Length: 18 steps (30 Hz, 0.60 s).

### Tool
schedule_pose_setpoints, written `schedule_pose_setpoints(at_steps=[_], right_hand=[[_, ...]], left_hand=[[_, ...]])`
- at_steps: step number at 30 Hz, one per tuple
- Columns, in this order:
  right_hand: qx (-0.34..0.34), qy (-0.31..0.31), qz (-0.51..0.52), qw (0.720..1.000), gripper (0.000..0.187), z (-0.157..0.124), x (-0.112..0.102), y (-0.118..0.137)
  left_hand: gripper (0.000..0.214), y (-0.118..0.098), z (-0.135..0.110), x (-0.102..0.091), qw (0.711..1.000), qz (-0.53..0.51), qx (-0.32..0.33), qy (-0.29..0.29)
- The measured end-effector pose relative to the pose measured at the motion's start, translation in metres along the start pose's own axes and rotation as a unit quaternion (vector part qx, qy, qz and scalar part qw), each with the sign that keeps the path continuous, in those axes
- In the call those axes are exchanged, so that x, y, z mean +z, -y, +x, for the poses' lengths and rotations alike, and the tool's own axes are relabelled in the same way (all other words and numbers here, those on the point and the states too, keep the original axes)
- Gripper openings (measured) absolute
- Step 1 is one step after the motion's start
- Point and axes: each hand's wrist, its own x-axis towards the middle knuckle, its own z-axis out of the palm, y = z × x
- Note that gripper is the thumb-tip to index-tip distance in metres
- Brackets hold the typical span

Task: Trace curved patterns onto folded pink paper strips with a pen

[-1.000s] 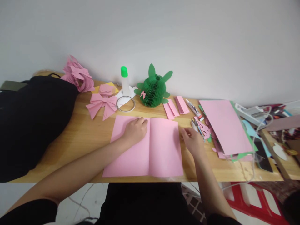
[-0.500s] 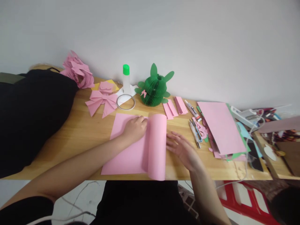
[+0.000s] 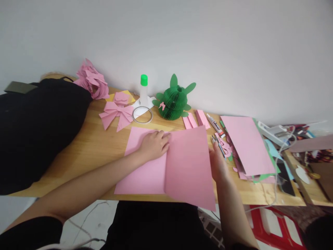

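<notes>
A large pink paper sheet (image 3: pixel 148 173) lies on the wooden table (image 3: pixel 96 146) in front of me, creased down the middle. My left hand (image 3: pixel 154 144) presses flat on the sheet's left half near the crease, fingers stretched out. The right half (image 3: pixel 189 166) is lifted off the table and tilted up. My right hand (image 3: pixel 218 163) is at that half's right edge, partly hidden behind the paper, and holds it up.
Scissors (image 3: pixel 218 144) and a glue tube (image 3: pixel 215 124) lie to the right, beside a stack of pink and green sheets (image 3: pixel 247 142). Behind stand a green paper cactus (image 3: pixel 175 100), a glue bottle (image 3: pixel 144 91), a tape ring (image 3: pixel 142 115) and pink bows (image 3: pixel 116 114). A black bag (image 3: pixel 36 125) fills the left.
The sheet's right half lay flat, then curled over toward the crease, and now stands lifted and spread again. My right hand moved from the table to that half's right edge. My left hand stayed.
</notes>
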Motion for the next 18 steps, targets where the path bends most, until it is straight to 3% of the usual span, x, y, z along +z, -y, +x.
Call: schedule_pose_setpoints(at_steps=[6, 12, 18], right_hand=[[0.034, -0.057, 0.017, 0.998, 0.043, 0.014, 0.0, -0.002], [0.041, -0.089, -0.001, 0.995, 0.038, 0.023, 0.005, -0.007], [0.063, -0.106, -0.039, 0.992, 0.034, 0.006, 0.006, -0.013]], left_hand=[[0.033, 0.002, 0.002, 0.003, 1.0, 0.006, 0.003, 0.004], [0.035, 0.0, 0.004, 0.005, 1.0, 0.015, -0.008, 0.011], [0.038, -0.003, 0.004, 0.002, 0.999, 0.024, -0.008, 0.03]])
